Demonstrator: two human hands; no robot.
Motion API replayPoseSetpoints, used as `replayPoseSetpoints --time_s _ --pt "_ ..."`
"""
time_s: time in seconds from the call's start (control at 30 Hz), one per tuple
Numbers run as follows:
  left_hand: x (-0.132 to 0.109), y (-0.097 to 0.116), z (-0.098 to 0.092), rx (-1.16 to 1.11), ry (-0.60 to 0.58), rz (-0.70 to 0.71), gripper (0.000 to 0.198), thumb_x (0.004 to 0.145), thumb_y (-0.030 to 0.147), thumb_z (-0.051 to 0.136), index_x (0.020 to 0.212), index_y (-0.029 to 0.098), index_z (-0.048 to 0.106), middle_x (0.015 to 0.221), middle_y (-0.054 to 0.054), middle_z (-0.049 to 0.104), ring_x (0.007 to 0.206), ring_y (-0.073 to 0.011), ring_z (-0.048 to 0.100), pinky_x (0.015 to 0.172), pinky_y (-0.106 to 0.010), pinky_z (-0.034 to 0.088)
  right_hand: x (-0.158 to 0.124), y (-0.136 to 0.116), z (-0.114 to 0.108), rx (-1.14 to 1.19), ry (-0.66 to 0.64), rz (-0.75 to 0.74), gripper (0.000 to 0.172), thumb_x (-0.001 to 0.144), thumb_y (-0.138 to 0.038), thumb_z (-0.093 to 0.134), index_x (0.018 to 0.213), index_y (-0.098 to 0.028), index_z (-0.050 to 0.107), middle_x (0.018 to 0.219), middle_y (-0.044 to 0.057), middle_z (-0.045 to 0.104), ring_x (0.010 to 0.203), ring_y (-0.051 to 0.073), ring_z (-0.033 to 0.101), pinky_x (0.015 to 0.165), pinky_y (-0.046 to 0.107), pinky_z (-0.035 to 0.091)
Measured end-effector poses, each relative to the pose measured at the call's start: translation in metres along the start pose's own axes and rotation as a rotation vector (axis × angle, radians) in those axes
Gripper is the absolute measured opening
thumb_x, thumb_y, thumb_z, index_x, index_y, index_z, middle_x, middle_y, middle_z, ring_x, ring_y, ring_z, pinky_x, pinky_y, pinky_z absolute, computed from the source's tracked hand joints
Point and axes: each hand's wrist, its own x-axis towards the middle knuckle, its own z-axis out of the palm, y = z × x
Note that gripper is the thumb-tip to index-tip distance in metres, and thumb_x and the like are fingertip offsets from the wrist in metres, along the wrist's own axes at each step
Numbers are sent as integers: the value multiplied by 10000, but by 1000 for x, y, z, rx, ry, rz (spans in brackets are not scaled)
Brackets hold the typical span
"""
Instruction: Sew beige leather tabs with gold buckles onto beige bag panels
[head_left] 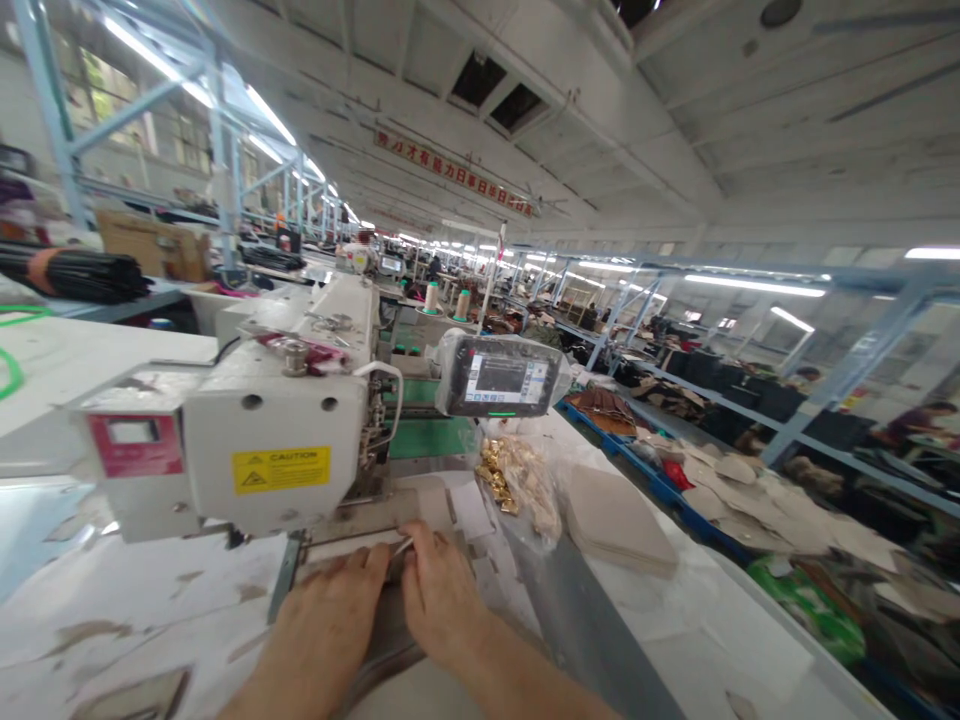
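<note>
Both of my hands meet in front of a white industrial sewing machine (217, 400) with a yellow caution label. My left hand (330, 605) rests on a flat beige plate (352, 522) by the machine's head, its fingers curled down and close together. Right beside it, my right hand (439, 590) has thumb and index finger drawn together at a thin, pale edge. What either set of fingertips holds is too small and partly hidden to name. Beige and brown material (397, 650) shows below and between my hands.
A control screen (502, 378) stands behind the hands. To the right lie a clear plastic bag (525, 490) of gold metal parts and a stack of beige panels (619, 515). Thread cones (431, 297) stand farther back. A blue bin (675, 495) of cut pieces lines the right side.
</note>
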Motion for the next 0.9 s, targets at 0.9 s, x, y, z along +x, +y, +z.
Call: replayPoseSetpoints --time_s 0.9 --pt "-1 -12 50 -37 138 54 690 981 543 366 1483 69 343 1541 -154 335 1433 -347 274 1161 -530 243 80 39 -9 590 -543 589 224 737 -378 697 656 -183 620 623 -2 573 540 95 444 483 188 356"
